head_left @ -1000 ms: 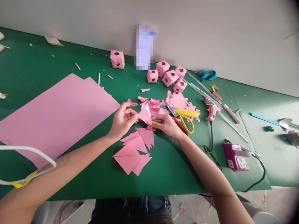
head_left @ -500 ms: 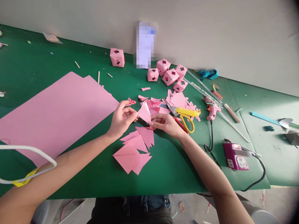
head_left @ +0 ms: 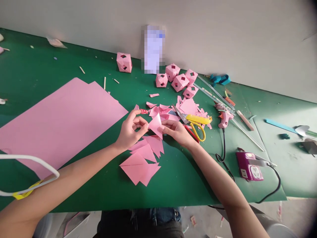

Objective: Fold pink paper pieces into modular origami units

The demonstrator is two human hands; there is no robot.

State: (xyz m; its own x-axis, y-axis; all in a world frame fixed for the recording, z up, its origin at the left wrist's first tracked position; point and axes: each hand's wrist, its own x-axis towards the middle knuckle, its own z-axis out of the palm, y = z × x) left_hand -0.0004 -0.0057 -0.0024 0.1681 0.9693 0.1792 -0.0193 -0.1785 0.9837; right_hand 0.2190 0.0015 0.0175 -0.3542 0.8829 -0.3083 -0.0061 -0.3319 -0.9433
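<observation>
Between my hands is a small folded piece of pink paper [head_left: 155, 126], held up over the table. My right hand [head_left: 176, 131] pinches its right side, thumb on the front face. At its left corner, the thumb and a finger of my left hand [head_left: 131, 130] are closed; the index finger, wrapped in something red and white at the tip, reaches out above. Below lie several cut pink paper pieces [head_left: 145, 152], overlapping. Behind my right hand are pink scraps [head_left: 189, 105] and yellow-handled scissors [head_left: 198, 127], with a red handle partly hidden beneath.
A large pink sheet [head_left: 64, 119] covers the left of the green table. Several pink paper balls with holes [head_left: 180, 82] stand near the wall by a pixelated panel [head_left: 153, 49]. Right are a glue gun [head_left: 224, 117], clear sticks [head_left: 247, 134] and a purple power socket [head_left: 250, 167] with cable.
The folded paper has shifted slightly right and down and turned. My right thumb has moved up onto its face. My left index finger has stretched further out.
</observation>
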